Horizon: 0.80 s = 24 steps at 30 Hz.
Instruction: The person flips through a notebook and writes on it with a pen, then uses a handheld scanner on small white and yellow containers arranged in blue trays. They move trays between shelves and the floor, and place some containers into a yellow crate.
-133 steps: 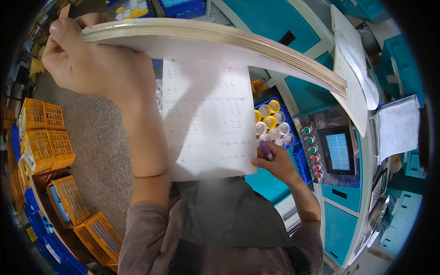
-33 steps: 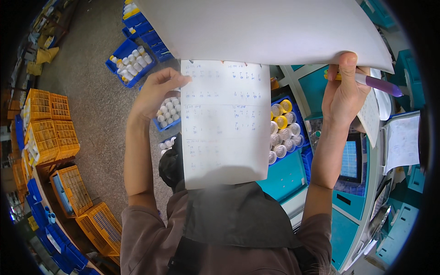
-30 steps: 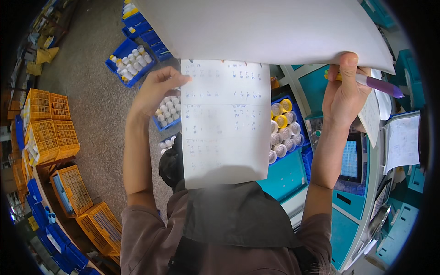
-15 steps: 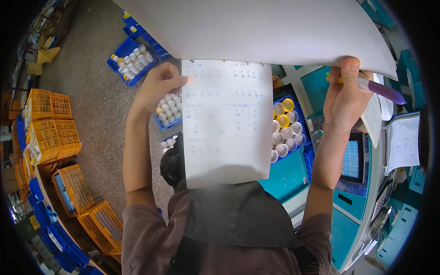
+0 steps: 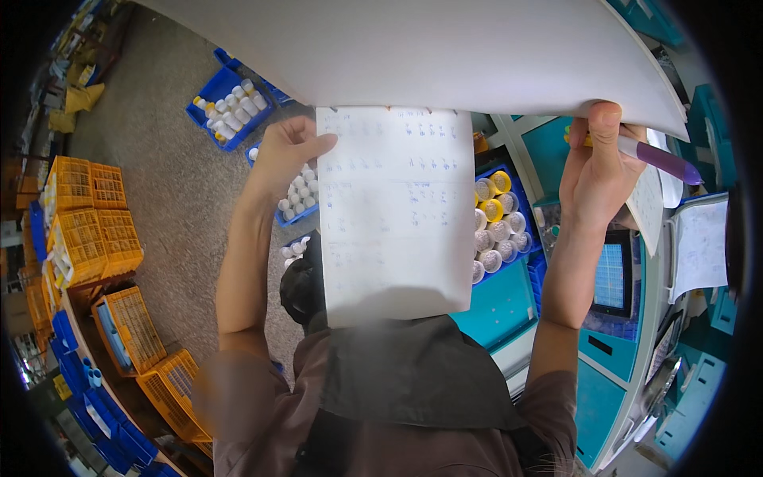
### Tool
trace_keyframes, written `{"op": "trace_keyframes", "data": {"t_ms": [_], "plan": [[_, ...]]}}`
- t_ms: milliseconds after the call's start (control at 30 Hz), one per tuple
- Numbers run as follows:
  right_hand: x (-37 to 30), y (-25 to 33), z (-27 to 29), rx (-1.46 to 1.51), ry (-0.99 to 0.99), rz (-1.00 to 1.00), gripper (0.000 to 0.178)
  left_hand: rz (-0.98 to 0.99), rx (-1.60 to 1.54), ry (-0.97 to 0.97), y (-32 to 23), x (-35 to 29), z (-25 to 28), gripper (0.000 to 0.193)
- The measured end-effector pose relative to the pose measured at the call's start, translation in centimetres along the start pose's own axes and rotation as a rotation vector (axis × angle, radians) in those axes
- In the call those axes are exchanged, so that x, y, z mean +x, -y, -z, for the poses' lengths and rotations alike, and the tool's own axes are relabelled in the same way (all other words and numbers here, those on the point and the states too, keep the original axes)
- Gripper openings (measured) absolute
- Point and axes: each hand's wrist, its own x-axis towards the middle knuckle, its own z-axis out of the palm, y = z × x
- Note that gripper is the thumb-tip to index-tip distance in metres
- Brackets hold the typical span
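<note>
A top-bound notebook (image 5: 393, 278) hangs open in front of me, its lower page covered with rows of blue handwriting. My left hand (image 5: 290, 155) pinches that page's upper left edge, thumb lying on the paper; the fingers behind are partly hidden. Over it, the raised white upper sheet (image 5: 429, 56) spreads across the top of the view. At its right lower edge my right hand (image 5: 600, 163) grips the sheet with the thumb. A pen (image 5: 668, 163) with a purple end also sits in this hand, pointing right.
Blue bins (image 5: 226, 107) of white bottles stand on the left. Behind the notebook's right side, a blue tray (image 5: 501, 226) holds white and yellow round containers. Orange crates (image 5: 95, 222) line the far left. A teal machine with a screen (image 5: 612, 274) is at right, near hanging papers (image 5: 699, 246).
The notebook and my left hand have shifted slightly down and right. My left thumb reaches a little further onto the page. My right hand has barely moved.
</note>
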Motion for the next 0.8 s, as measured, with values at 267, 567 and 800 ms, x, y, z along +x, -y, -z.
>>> {"op": "trace_keyframes", "data": {"t_ms": [267, 567, 800], "plan": [[0.2, -0.3, 0.1, 0.019, -0.070, -0.041, 0.033, 0.069, -0.040, 0.029, 0.5, -0.2, 0.2, 0.026], [0.2, -0.6, 0.7, 0.021, 0.017, -0.018, 0.035, -0.434, 0.045, -0.238, -2.6, 0.0, 1.4, 0.072], [0.7, -1.1, 1.2, -0.047, -0.046, -0.050, 0.034, -0.556, 0.043, -0.069, -3.1, 1.1, 0.7, 0.055]]}}
